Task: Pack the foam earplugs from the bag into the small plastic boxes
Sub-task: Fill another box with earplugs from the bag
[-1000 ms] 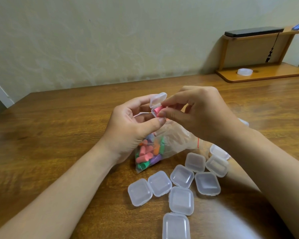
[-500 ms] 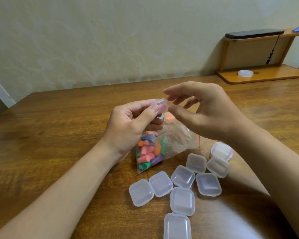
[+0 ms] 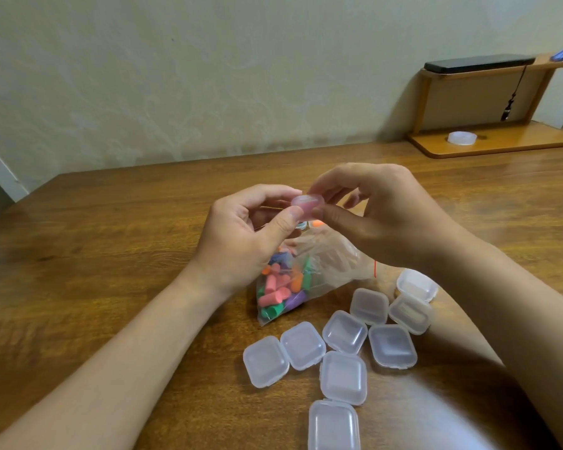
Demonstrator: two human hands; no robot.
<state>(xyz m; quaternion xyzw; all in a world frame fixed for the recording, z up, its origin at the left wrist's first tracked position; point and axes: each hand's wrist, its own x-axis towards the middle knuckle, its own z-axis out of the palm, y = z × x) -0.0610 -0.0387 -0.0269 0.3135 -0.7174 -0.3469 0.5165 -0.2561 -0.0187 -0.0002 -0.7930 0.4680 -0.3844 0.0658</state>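
Small plastic box (image 3: 307,206), pink inside, lid down, pinched by thumb and forefinger of left hand (image 3: 241,241) and right hand (image 3: 381,219) | earplug bag (image 3: 283,290) mid-table (image 3: 111,254) beneath them | nine clear boxes (image 3: 344,332) toward near edge

We look down on a brown wooden desk (image 3: 111,254) that runs back to the wall (image 3: 208,76). On it lies a clear bag (image 3: 332,261) of coloured earplugs (image 3: 275,293) and, just beside it, nearer us, nine shut clear boxes (image 3: 344,332) in a loose cluster, some touching. At the far right stands a small wooden shelf (image 3: 501,141).
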